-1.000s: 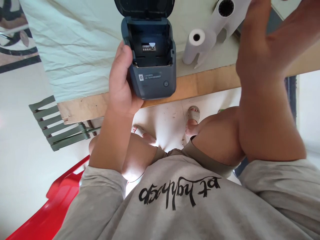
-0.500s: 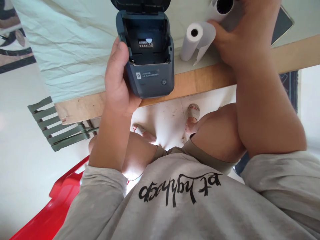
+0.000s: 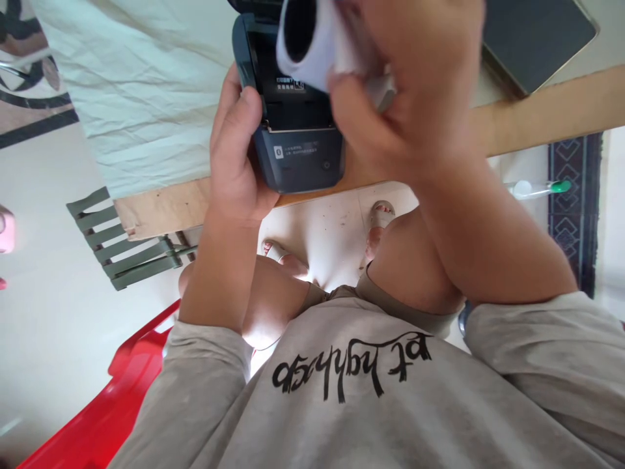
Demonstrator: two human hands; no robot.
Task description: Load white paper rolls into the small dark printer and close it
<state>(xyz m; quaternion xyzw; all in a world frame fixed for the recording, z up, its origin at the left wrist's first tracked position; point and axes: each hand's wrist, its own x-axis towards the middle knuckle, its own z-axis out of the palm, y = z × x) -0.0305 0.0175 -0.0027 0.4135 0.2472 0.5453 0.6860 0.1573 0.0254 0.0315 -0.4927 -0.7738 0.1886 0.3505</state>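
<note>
My left hand (image 3: 237, 150) is wrapped around the left side of a dark blue label printer (image 3: 300, 166), its thumb on the edge of the open compartment. The printer's lid (image 3: 239, 5) stands raised at the top of the view. Above the compartment's right part, my right hand (image 3: 420, 91) grips a white paper roll (image 3: 319, 65) with a wide dark core, tilted and a little blurred. The roll covers part of the compartment; whether it touches the printer I cannot tell. The smaller paper roll seen earlier is mostly or wholly hidden behind my right hand.
A dark flat device (image 3: 532, 39) lies on the table at the right, near the wooden edge (image 3: 547, 114). Pale green cloth (image 3: 146, 98) covers the tabletop. A green slatted folding stool (image 3: 122, 241) and a red plastic chair (image 3: 112, 397) stand at the left, and a clear bottle with a green cap (image 3: 556, 187) at the right.
My right hand has lifted the wide-core paper roll and brought it left, over the printer's compartment. My left hand still holds the printer in nearly the same place.
</note>
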